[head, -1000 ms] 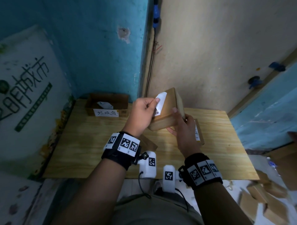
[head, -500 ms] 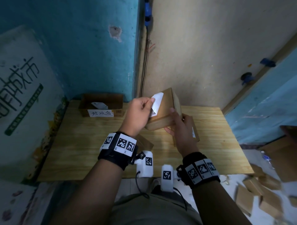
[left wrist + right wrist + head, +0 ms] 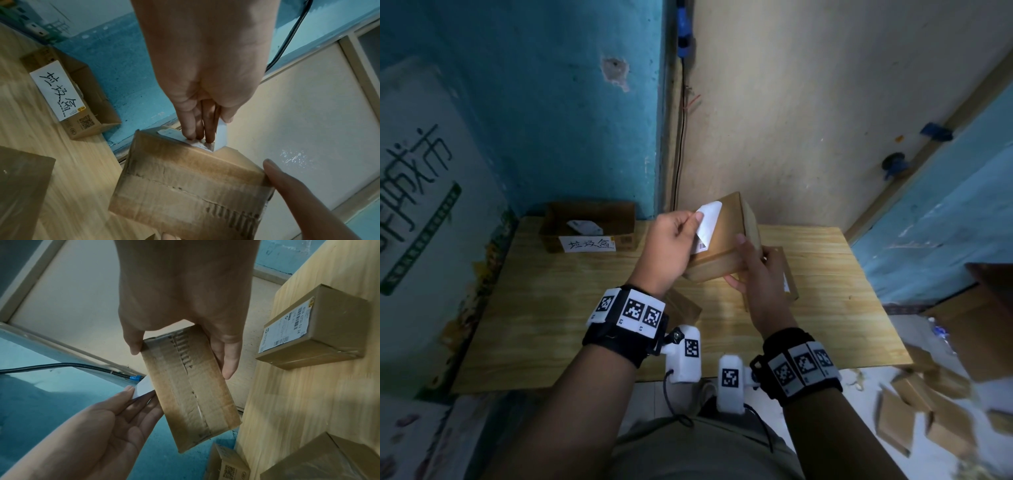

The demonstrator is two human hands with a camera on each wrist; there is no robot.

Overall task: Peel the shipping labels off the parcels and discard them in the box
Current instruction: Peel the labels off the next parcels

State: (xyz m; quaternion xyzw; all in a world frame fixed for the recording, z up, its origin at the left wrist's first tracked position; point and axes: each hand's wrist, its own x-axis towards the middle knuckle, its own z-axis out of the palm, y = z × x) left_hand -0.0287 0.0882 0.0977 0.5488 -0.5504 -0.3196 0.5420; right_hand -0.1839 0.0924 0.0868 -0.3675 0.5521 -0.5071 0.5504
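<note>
The right hand (image 3: 760, 284) grips a cardboard parcel (image 3: 717, 245) above the wooden surface (image 3: 571, 308); the left hand (image 3: 671, 243) pinches its half-peeled shipping label (image 3: 707, 222). The far-left open discard box (image 3: 589, 236) contains a peeled label (image 3: 582, 226).

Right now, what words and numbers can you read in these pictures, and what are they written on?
"垃圾盒" – handwritten white sign on the front of the open discard box.
"24" – end of a printed number on the label of the parcel lying on the table; the rest is too small to read.
"城市" – large characters on the poster at left; its other text is cut off.
Peeling label, QR stickers: unreadable.
</note>
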